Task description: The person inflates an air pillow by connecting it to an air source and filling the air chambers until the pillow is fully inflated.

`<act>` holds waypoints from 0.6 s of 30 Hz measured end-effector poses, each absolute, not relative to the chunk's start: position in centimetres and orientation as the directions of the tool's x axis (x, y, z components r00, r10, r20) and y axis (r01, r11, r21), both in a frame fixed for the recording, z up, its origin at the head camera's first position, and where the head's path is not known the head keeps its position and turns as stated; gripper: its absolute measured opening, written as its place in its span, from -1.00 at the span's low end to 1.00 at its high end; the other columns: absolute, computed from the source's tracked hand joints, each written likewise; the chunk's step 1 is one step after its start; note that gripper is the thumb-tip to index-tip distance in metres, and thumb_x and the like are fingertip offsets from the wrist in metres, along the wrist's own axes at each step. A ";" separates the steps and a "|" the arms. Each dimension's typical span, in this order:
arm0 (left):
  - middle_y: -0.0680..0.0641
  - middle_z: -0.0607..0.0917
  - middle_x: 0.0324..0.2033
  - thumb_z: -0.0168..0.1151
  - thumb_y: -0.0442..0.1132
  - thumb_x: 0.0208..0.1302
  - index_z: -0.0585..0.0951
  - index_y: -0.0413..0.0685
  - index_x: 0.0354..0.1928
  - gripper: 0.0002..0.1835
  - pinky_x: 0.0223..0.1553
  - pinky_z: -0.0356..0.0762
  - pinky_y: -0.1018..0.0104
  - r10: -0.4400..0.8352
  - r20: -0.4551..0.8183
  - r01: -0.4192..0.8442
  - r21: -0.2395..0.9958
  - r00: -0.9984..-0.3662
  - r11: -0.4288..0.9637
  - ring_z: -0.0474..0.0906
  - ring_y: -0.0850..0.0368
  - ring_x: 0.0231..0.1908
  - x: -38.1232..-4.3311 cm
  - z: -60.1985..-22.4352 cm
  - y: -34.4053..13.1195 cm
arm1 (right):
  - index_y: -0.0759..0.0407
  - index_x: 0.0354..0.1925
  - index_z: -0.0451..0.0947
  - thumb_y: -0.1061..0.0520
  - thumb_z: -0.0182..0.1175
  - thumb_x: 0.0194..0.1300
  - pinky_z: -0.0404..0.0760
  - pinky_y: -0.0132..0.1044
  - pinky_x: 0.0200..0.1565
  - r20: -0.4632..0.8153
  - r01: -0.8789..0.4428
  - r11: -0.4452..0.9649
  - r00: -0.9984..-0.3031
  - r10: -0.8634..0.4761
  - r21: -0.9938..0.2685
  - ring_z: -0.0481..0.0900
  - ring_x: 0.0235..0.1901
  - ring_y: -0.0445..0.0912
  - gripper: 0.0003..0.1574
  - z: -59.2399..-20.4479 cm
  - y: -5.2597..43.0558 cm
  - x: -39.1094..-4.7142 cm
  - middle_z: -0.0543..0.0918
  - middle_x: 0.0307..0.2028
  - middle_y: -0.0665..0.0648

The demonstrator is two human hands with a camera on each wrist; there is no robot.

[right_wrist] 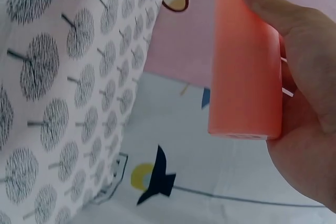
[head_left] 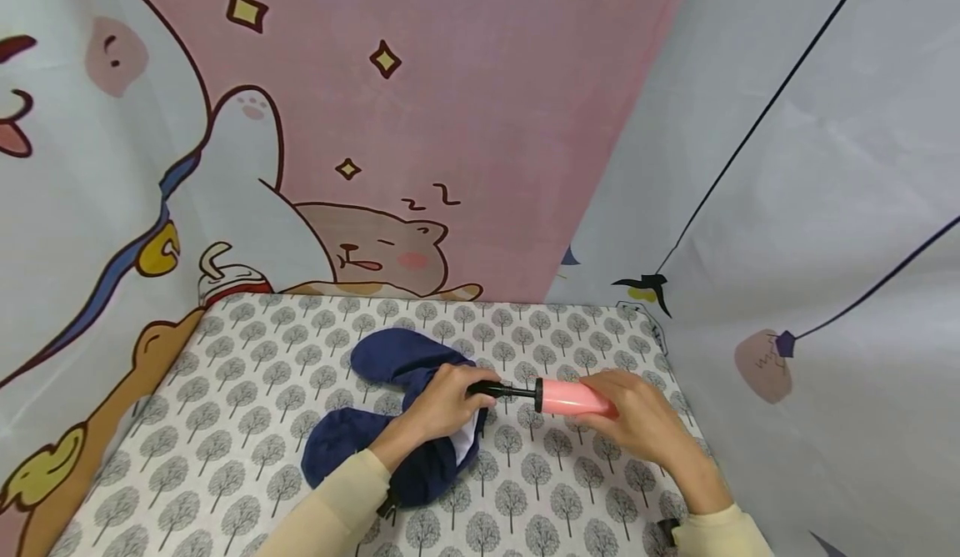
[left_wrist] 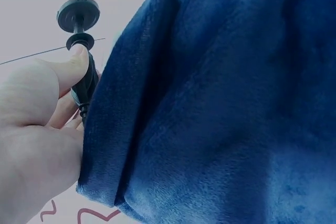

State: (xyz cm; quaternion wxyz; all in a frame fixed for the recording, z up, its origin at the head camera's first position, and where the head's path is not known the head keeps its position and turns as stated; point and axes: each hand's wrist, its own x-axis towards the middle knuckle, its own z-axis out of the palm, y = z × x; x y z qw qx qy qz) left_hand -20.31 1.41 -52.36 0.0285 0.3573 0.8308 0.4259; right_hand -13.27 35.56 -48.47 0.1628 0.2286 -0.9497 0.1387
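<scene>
A pink hand pump point(head_left: 573, 398) lies roughly level above the table. My right hand point(head_left: 633, 415) grips its pink barrel point(right_wrist: 245, 66), fingers wrapped round it and thumb along the side. From the barrel's black cap point(left_wrist: 79, 14) a thin black rod runs left to a black end piece point(left_wrist: 84, 85). My left hand point(head_left: 446, 403) holds that end piece, with the thumb on top. Under and beside the left hand is a navy plush U-shaped neck pillow point(head_left: 401, 355), its two rounded ends pointing left. A white patch point(head_left: 465, 440) shows at its right edge, partly covered by the left hand.
The table is covered by a white cloth point(head_left: 225, 478) printed with grey trees. Cartoon-printed curtains point(head_left: 480, 123) rise along the back and sides. A small black object point(head_left: 667, 530) shows by the right sleeve, and a dark strap end point(head_left: 387, 505) pokes from under the pillow.
</scene>
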 end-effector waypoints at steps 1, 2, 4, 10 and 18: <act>-0.19 0.90 0.10 0.48 -0.25 0.55 0.79 -0.09 0.33 -0.62 -0.39 0.41 0.47 0.617 0.256 0.568 0.729 -0.744 0.382 0.26 0.44 -0.67 -20.3 -52.4 1.4 | 0.08 0.11 0.86 -0.09 0.80 0.08 0.84 -0.06 -0.07 0.371 -0.482 0.857 -0.841 -0.394 -0.182 0.86 -0.10 -0.03 -0.35 -48.4 35.9 -13.2 0.92 -0.01 0.11; -0.20 0.90 0.10 0.48 -0.24 0.55 0.79 -0.10 0.33 -0.62 -0.40 0.39 0.47 0.618 0.255 0.567 0.730 -0.744 0.382 0.22 0.43 -0.69 -20.3 -52.4 1.3 | 0.07 0.10 0.86 -0.08 0.80 0.09 0.84 -0.04 -0.06 0.368 -0.482 0.858 -0.841 -0.397 -0.178 0.86 -0.09 -0.02 -0.36 -48.3 36.4 -13.2 0.92 -0.01 0.10; -0.21 0.90 0.05 0.47 -0.26 0.56 0.79 -0.11 0.34 -0.61 -0.42 0.36 0.47 0.617 0.256 0.567 0.732 -0.744 0.379 0.15 0.42 -0.72 -20.4 -52.4 1.2 | 0.07 0.12 0.86 -0.05 0.80 0.09 0.85 0.04 -0.03 0.369 -0.484 0.859 -0.838 -0.401 -0.167 0.87 -0.05 0.03 -0.35 -48.1 37.3 -13.0 0.92 0.01 0.12; -0.11 0.79 -0.37 0.47 -0.25 0.56 0.80 -0.08 0.33 -0.63 -0.36 0.41 0.46 0.598 0.259 0.563 0.724 -0.758 0.399 0.10 0.43 -0.72 -20.7 -52.3 0.7 | 0.10 0.15 0.86 0.02 0.82 -0.01 0.86 0.12 -0.04 0.419 -0.483 0.860 -0.824 -0.382 -0.166 0.89 -0.06 0.10 -0.28 -47.3 40.5 -12.3 0.93 0.01 0.13; -0.20 0.88 -0.13 0.46 -0.27 0.56 0.78 -0.12 0.34 -0.62 -0.36 0.41 0.46 0.618 0.256 0.560 0.743 -0.744 0.366 0.19 0.43 -0.69 -20.6 -52.3 0.9 | 0.05 0.10 0.88 0.00 0.83 -0.08 0.84 -0.01 -0.12 0.474 -0.516 0.841 -0.788 -0.393 -0.161 0.87 -0.12 0.02 -0.28 -47.5 39.5 -12.5 0.95 -0.04 0.07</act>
